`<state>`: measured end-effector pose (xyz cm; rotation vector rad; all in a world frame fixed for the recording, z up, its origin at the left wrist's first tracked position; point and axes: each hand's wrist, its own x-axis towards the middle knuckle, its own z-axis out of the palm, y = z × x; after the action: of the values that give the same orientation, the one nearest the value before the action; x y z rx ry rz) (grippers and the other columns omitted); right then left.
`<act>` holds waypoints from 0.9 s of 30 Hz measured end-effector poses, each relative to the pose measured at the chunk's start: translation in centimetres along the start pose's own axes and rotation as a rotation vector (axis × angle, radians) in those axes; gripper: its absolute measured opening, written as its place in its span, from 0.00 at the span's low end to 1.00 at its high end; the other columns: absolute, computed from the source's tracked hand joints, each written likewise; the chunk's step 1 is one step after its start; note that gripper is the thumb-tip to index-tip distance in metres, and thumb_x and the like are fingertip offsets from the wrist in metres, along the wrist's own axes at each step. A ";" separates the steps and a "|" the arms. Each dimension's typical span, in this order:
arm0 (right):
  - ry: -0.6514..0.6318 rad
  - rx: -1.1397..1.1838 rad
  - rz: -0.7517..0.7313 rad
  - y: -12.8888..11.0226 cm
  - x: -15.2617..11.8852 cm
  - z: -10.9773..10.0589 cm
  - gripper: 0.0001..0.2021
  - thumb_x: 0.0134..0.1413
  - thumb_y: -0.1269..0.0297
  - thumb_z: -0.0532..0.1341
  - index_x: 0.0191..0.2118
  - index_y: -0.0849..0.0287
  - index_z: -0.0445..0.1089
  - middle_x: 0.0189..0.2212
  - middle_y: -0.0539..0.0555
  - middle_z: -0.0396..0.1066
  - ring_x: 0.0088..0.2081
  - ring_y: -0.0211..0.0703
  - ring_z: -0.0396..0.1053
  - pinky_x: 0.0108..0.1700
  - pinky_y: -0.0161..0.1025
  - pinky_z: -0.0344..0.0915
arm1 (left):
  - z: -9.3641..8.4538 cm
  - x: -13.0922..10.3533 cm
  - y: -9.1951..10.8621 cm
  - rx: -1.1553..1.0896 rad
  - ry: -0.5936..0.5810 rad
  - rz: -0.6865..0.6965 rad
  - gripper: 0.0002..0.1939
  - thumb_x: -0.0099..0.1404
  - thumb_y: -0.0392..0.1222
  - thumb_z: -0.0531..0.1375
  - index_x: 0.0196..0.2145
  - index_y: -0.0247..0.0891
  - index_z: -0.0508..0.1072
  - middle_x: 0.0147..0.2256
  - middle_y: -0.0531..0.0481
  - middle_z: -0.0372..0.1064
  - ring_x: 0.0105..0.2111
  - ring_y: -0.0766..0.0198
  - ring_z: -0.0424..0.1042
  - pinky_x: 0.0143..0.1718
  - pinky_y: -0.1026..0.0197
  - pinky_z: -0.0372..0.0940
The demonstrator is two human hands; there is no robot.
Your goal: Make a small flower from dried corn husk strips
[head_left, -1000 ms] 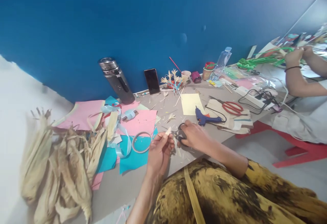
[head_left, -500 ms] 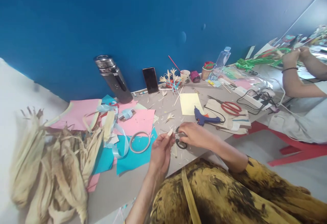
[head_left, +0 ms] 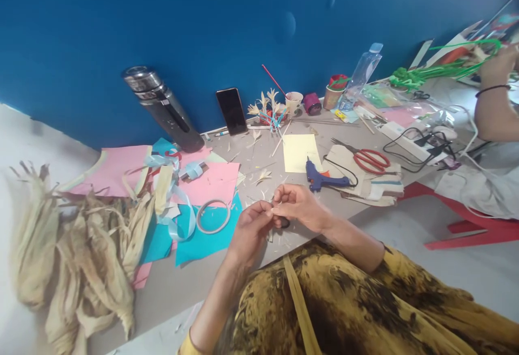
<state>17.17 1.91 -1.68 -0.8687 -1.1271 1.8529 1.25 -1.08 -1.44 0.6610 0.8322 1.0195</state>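
Observation:
My left hand (head_left: pixel 250 232) and my right hand (head_left: pixel 302 207) meet fingertip to fingertip over the front of the table. Both pinch a small pale piece of corn husk, almost wholly hidden by the fingers. Under them lie black-handled scissors (head_left: pixel 285 223), of which a dark loop shows, amid thin husk scraps. A cut husk flower (head_left: pixel 263 176) rests just beyond. Farther back stand several husk flowers (head_left: pixel 267 107) with light-blue stems. To the right of my right hand is a blue glue gun (head_left: pixel 324 178) near a yellow sheet (head_left: pixel 300 153).
Dried corn husks (head_left: pixel 95 258) heap at the left, beside pink paper (head_left: pixel 214 182), blue paper (head_left: pixel 203 247) and a tape roll (head_left: pixel 213 216). A thermos (head_left: pixel 166 112) and phone (head_left: pixel 232 111) stand by the wall. Red-handled scissors (head_left: pixel 371 161) lie right; a co-worker's arm (head_left: pixel 492 101) is beyond.
My right hand has let go of the black scissors and come left to my left fingertips. The scissors now lie beneath the hands. The view has shifted slightly.

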 end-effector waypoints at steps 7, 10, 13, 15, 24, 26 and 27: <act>-0.116 0.245 0.107 -0.4 -0.5 -1.1 0.19 0.46 0.53 0.73 0.33 0.60 0.66 0.21 0.47 0.69 0.23 0.35 0.69 0.21 0.28 0.49 | 0.4 0.0 0.3 -0.039 -0.086 -0.079 0.10 0.58 0.41 0.68 0.27 0.33 0.75 0.25 0.48 0.71 0.28 0.65 0.69 0.35 0.63 0.63; -0.064 0.250 0.082 -0.6 -0.8 -1.4 0.21 0.47 0.48 0.72 0.35 0.59 0.67 0.25 0.48 0.70 0.24 0.34 0.68 0.20 0.28 0.49 | 0.5 0.2 0.4 -0.046 -0.081 -0.093 0.10 0.57 0.41 0.69 0.26 0.32 0.74 0.25 0.47 0.71 0.28 0.64 0.70 0.35 0.62 0.63; -0.059 0.162 0.053 -0.5 -0.8 -1.4 0.19 0.46 0.56 0.74 0.36 0.60 0.66 0.26 0.51 0.73 0.24 0.36 0.72 0.20 0.27 0.48 | 0.6 0.2 0.5 -0.025 -0.073 -0.094 0.10 0.56 0.41 0.70 0.26 0.32 0.74 0.24 0.47 0.71 0.27 0.64 0.70 0.35 0.63 0.63; -0.083 0.146 0.058 -0.3 -0.6 -1.3 0.17 0.46 0.61 0.74 0.35 0.61 0.66 0.24 0.51 0.74 0.24 0.38 0.74 0.20 0.27 0.48 | 0.5 0.1 0.4 -0.010 -0.075 -0.093 0.10 0.56 0.40 0.70 0.27 0.32 0.75 0.23 0.47 0.71 0.27 0.65 0.69 0.35 0.63 0.63; -0.136 0.433 0.157 0.1 -0.2 -1.5 0.19 0.46 0.54 0.74 0.32 0.62 0.68 0.23 0.46 0.66 0.20 0.28 0.62 0.19 0.25 0.49 | 0.1 -0.2 0.5 -0.088 -0.104 -0.122 0.10 0.56 0.41 0.70 0.26 0.32 0.75 0.24 0.48 0.70 0.27 0.64 0.69 0.34 0.62 0.64; -0.093 0.427 0.119 0.0 -0.3 -1.4 0.20 0.46 0.52 0.74 0.35 0.62 0.70 0.28 0.48 0.68 0.22 0.28 0.62 0.19 0.25 0.50 | 0.0 -0.1 0.4 -0.106 -0.088 -0.127 0.11 0.55 0.41 0.70 0.26 0.32 0.74 0.24 0.48 0.69 0.27 0.64 0.69 0.34 0.62 0.64; -0.078 0.387 0.098 0.0 -0.3 -1.3 0.19 0.46 0.53 0.74 0.35 0.61 0.70 0.30 0.49 0.70 0.23 0.28 0.63 0.19 0.25 0.49 | 0.0 0.0 0.4 -0.111 -0.079 -0.127 0.10 0.55 0.41 0.70 0.26 0.32 0.75 0.24 0.48 0.69 0.27 0.64 0.69 0.34 0.62 0.64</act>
<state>18.45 2.13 -2.10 -0.6411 -0.7425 2.1088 1.09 -0.96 -1.13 0.5436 0.7345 0.9117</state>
